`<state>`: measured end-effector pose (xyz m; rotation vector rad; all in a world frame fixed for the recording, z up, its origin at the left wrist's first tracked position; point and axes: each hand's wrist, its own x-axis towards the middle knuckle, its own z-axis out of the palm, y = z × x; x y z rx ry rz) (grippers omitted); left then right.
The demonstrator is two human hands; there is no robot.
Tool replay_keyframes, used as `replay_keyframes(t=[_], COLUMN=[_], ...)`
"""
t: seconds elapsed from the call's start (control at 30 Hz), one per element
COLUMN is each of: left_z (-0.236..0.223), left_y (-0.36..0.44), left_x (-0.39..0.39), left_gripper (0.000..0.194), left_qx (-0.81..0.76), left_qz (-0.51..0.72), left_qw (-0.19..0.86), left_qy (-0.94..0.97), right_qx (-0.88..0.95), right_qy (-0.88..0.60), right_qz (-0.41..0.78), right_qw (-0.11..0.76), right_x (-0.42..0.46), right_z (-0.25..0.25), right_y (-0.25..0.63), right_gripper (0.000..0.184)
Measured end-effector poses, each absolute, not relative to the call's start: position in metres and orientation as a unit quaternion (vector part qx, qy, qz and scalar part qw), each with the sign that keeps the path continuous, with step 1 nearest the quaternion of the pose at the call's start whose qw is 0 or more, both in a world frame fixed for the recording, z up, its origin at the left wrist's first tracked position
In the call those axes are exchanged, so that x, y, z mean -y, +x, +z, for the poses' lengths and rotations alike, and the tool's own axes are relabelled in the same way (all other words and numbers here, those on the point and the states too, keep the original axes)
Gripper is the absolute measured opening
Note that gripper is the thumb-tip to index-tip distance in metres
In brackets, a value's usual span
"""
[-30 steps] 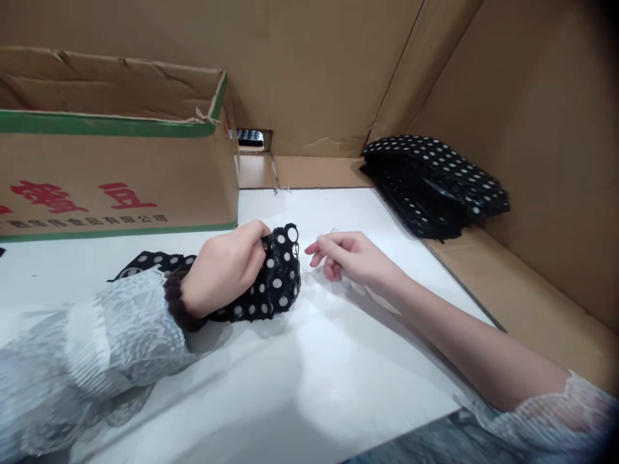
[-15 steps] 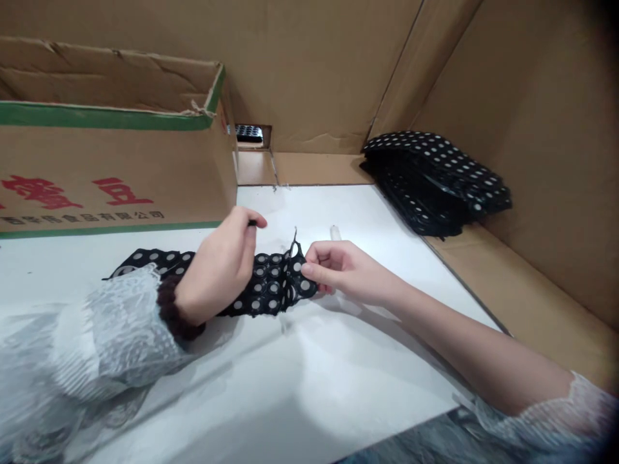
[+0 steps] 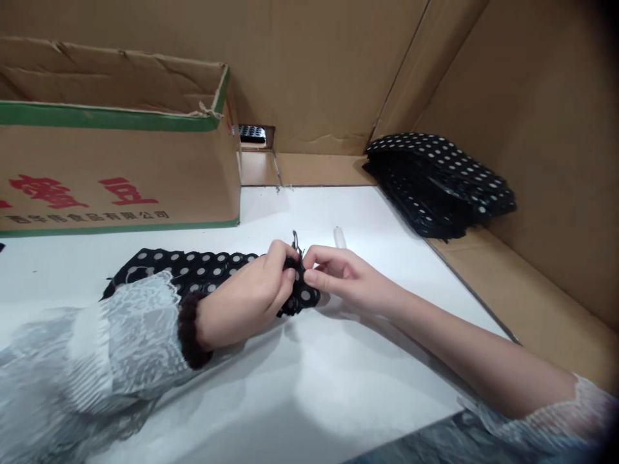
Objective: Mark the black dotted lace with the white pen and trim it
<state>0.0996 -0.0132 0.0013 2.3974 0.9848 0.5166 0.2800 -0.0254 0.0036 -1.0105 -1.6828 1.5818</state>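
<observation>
A black sheet (image 3: 191,274) with rows of pale round dots lies flat on the white table. My left hand (image 3: 249,296) reaches across it from the left, thumb and forefinger pinched at its right end. My right hand (image 3: 345,277) pinches the edge of that same end from the other side, fingers curled. Between the two hands a thin black loop or strip sticks up from the sheet. My left forearm and hand hide part of the sheet's near side.
A cardboard box (image 3: 120,161) with green edges and red lettering stands open at the back left. A pile of black dotted sheets (image 3: 440,183) leans at the right rear against cardboard walls. Just behind my right hand lies a small whitish stick (image 3: 339,237) on the table (image 3: 271,412).
My left hand has moved right and down, from above the sheet with a small black bit in its fingertips, to the sheet's right end. My right hand stays at that end.
</observation>
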Motion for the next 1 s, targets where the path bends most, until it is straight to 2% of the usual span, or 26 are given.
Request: replay_keyframes(t=[0.4,0.6,0.83,1.0], left_z=[0.003,-0.002,0.002,0.011], left_y=[0.097,0.103,0.097,0.090], left_x=[0.020,0.020,0.008,-0.006], left_gripper=[0.015,0.015,0.045,0.025], left_qx=[-0.327,-0.361,-0.442,-0.431], left_qz=[0.178,0.191,0.248,0.255], left_qw=[0.361,0.318,0.203,0.172], left_qy=[0.855,0.856,0.838,0.848], right_qx=[0.698,0.722,0.662,0.613], right_qy=[-0.414,-0.404,-0.408,-0.431], right_qz=[0.509,0.485,0.552,0.582], right_qw=[0.285,0.283,0.301,0.316], right_x=[0.028,0.027,0.023,0.026], right_z=[0.009,0.002,0.000,0.000], right_y=[0.273,0.275,0.279,0.278], right_gripper=[0.013,0.012,0.013,0.018])
